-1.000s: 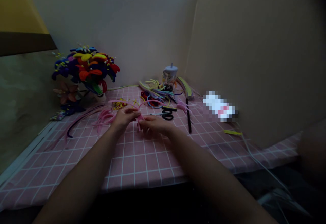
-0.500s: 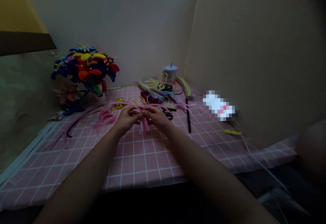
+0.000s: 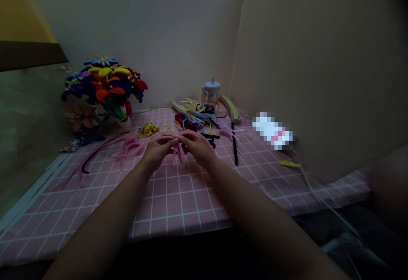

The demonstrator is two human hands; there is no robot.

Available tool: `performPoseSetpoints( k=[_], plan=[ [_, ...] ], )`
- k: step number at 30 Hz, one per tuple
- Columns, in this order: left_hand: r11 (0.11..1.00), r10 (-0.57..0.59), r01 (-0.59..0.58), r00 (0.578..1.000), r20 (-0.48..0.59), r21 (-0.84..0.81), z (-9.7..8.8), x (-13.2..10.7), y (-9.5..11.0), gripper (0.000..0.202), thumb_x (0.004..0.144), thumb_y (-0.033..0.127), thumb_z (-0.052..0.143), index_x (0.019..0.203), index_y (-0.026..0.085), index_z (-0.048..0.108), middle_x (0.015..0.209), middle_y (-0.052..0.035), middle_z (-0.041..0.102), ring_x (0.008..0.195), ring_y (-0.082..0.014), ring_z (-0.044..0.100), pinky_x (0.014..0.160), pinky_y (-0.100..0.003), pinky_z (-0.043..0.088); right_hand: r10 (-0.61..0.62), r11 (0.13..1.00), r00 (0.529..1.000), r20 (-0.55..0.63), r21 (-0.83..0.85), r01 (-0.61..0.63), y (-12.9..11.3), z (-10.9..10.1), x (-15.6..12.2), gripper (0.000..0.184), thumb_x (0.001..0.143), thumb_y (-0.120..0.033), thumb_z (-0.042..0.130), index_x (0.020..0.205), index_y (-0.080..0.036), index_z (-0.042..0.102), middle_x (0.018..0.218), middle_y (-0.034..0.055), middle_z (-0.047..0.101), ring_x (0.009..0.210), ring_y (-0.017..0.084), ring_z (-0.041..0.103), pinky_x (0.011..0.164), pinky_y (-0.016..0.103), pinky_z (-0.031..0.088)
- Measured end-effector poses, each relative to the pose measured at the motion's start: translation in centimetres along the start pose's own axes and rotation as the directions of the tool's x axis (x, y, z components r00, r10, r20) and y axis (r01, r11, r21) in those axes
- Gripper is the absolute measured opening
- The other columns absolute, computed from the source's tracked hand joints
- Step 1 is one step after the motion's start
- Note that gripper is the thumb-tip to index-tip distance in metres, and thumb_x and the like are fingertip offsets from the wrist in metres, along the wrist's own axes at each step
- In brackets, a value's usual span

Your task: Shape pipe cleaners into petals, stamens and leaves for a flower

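My left hand (image 3: pixel 158 151) and my right hand (image 3: pixel 197 147) meet above the pink grid tablecloth (image 3: pixel 178 203), pinching a pink chenille pipe cleaner (image 3: pixel 180 153) between their fingertips. Its long strand arcs over both hands, and short pink loops hang below them. To the left of my left hand lies a bunch of pink pipe-cleaner pieces (image 3: pixel 130 149). Black-handled scissors (image 3: pixel 211 140) sit just beyond my right hand, partly hidden by it.
A bouquet of colourful pipe-cleaner flowers (image 3: pixel 105 86) stands at the back left. A tangle of pipe cleaners (image 3: pixel 191 114) and a lidded cup (image 3: pixel 210 95) stand at the back. A black rod (image 3: pixel 235 144) and a pixelated white packet (image 3: pixel 272 130) lie to the right.
My hands have drawn closer together and now meet at the pink pipe cleaner. The pink strand sits lower and flatter across them, and the view has shifted slightly.
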State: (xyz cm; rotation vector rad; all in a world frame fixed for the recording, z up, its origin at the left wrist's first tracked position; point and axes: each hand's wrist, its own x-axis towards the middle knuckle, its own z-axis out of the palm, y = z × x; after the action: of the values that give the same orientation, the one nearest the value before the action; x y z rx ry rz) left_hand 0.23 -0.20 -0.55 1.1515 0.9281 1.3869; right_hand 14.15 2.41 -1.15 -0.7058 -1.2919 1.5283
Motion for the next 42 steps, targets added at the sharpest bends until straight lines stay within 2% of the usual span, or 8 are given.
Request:
performPoseSetpoints(
  k=[11, 14, 17, 22, 27, 35, 39, 42],
  plan=[
    [0.979, -0.114, 0.097, 0.989, -0.089, -0.18, 0.6, 0.4, -0.4, 0.026, 0.05, 0.026, 0.079, 0.068, 0.012, 0.066, 0.066, -0.0023, 0.064, 0.063, -0.0105, 0.058, 0.064, -0.024, 0.046, -0.206, 0.962, 0.978, 0.018, -0.181, 0.206, 0.5, 0.0, 0.1, 0.023, 0.071, -0.04, 0.06, 0.077, -0.02, 0.051, 0.057, -0.0058, 0.044, 0.045, 0.006, 0.041, 0.041, 0.02, 0.032],
    [0.994, -0.053, 0.046, 0.997, -0.061, -0.104, 0.3, 0.3, -0.3, 0.026, 0.052, 0.027, 0.078, 0.069, 0.012, 0.065, 0.067, -0.0019, 0.063, 0.063, -0.0106, 0.057, 0.062, -0.024, 0.045, -0.129, 0.968, 0.988, 0.086, -0.203, 0.144, 0.0, -0.7, 0.1, 0.023, 0.071, -0.04, 0.06, 0.08, -0.019, 0.055, 0.063, -0.0028, 0.051, 0.048, 0.007, 0.043, 0.043, 0.02, 0.035],
    [1.0, 0.002, -0.001, 1.0, -0.031, 0.025, -0.1, 0.0, 0.1, 0.026, 0.054, 0.029, 0.076, 0.071, 0.013, 0.063, 0.065, -0.0012, 0.061, 0.061, -0.011, 0.056, 0.06, -0.024, 0.045, -0.004, 0.997, 0.986, 0.169, -0.074, 0.017, -0.7, -1.5, 0.1, 0.025, 0.073, -0.04, 0.055, 0.08, -0.017, 0.06, 0.075, 0.0023, 0.058, 0.056, 0.009, 0.049, 0.047, 0.02, 0.038],
    [0.969, 0.022, -0.025, 1.0, 0.014, 0.246, -0.3, -0.3, 0.8, 0.024, 0.055, 0.03, 0.076, 0.069, 0.014, 0.065, 0.064, -0.0024, 0.062, 0.058, -0.0125, 0.057, 0.058, -0.026, 0.046, 0.184, 0.981, 0.966, 0.184, 0.032, -0.193, -1.0, -2.4, 0.3, 0.04, 0.075, -0.05, 0.049, 0.069, -0.013, 0.062, 0.068, 0.005, 0.059, 0.06, 0.01, 0.051, 0.048, 0.02, 0.041],
    [0.934, 0.035, -0.036, 0.999, 0.01, 0.356, -0.2, -0.4, 1.0, 0.017, 0.056, 0.03, 0.074, 0.064, 0.016, 0.068, 0.059, -0.0029, 0.062, 0.053, -0.0123, 0.054, 0.051, -0.024, 0.042, 0.204, 0.978, 0.972, 0.119, -0.079, -0.196, -0.8, -2.2, 0.3, 0.027, 0.06, -0.035, 0.073, 0.065, -0.015, 0.056, 0.06, -0.0015, 0.055, 0.055, 0.008, 0.051, 0.049, 0.019, 0.043],
    [0.925, -0.018, 0.032, 0.999, -0.039, 0.377, -0.7, 0.0, 0.2, 0.018, 0.058, 0.031, 0.072, 0.069, 0.017, 0.071, 0.064, -0.0032, 0.065, 0.056, -0.0123, 0.053, 0.052, -0.023, 0.04, 0.225, 0.96, 0.969, 0.105, -0.192, -0.202, -1.0, -2.2, 0.3, 0.023, 0.061, -0.029, 0.073, 0.075, -0.014, 0.062, 0.059, -0.0022, 0.055, 0.048, 0.006, 0.05, 0.045, 0.02, 0.045],
    [0.93, 0.088, -0.02, 0.982, -0.168, 0.367, -1.0, 0.4, -0.6, 0.022, 0.059, 0.034, 0.072, 0.073, 0.017, 0.071, 0.069, -0.0041, 0.067, 0.063, -0.0142, 0.057, 0.059, -0.026, 0.043, 0.227, 0.952, 0.973, 0.034, -0.217, -0.214, -0.8, -1.6, 0.3, 0.019, 0.066, -0.031, 0.068, 0.072, -0.014, 0.063, 0.061, 0.0015, 0.06, 0.049, 0.008, 0.053, 0.045, 0.021, 0.045],
    [0.914, 0.183, -0.101, 0.967, -0.176, 0.394, -1.2, 0.7, -1.2, 0.022, 0.063, 0.035, 0.069, 0.074, 0.016, 0.07, 0.074, -0.0042, 0.067, 0.071, -0.0152, 0.059, 0.068, -0.027, 0.045, 0.198, 0.942, 0.98, 0.023, -0.281, -0.183, -0.3, -1.1, 0.3, 0.021, 0.069, -0.033, 0.065, 0.067, -0.013, 0.063, 0.061, 0.0029, 0.061, 0.048, 0.009, 0.054, 0.044, 0.021, 0.045]
  ],
)
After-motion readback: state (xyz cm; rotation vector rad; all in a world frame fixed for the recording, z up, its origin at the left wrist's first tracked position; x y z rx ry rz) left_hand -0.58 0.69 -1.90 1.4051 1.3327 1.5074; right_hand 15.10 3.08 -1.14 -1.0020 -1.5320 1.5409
